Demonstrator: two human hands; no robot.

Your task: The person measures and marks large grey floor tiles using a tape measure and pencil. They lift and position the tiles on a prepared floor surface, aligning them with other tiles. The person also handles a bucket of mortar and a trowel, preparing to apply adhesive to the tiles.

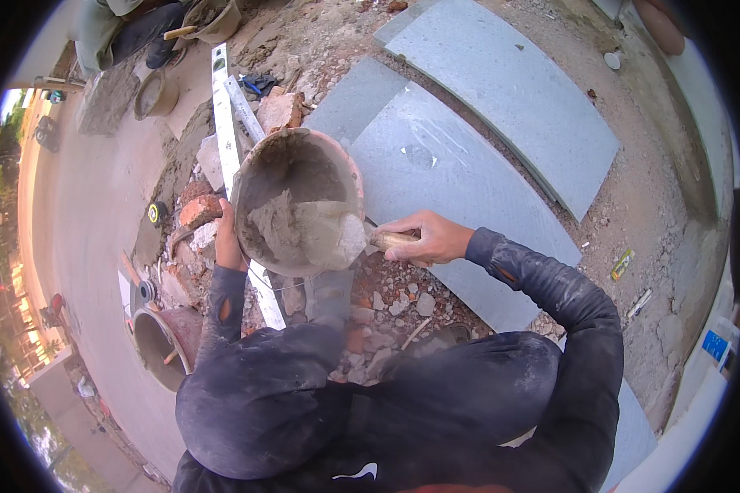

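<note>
Between my knees and the rubble stands a round bucket [356, 177], tipped toward me, with wet grey mortar [278, 226] inside. Its left side is gripped by my left hand [230, 242], the fingers mostly hidden behind the wall. My right hand [432, 238] is closed around the wooden handle of a trowel [349, 238]. The mortar-coated blade lies across the bucket's near right rim, reaching over the mortar.
Large grey stone slabs [501, 90] lie to the right. A long metal straightedge [224, 123] runs beside the bucket over broken bricks [280, 110]. Around me are a second bucket [191, 329], a tape measure [156, 213] and, far left, another person [144, 37] near more buckets.
</note>
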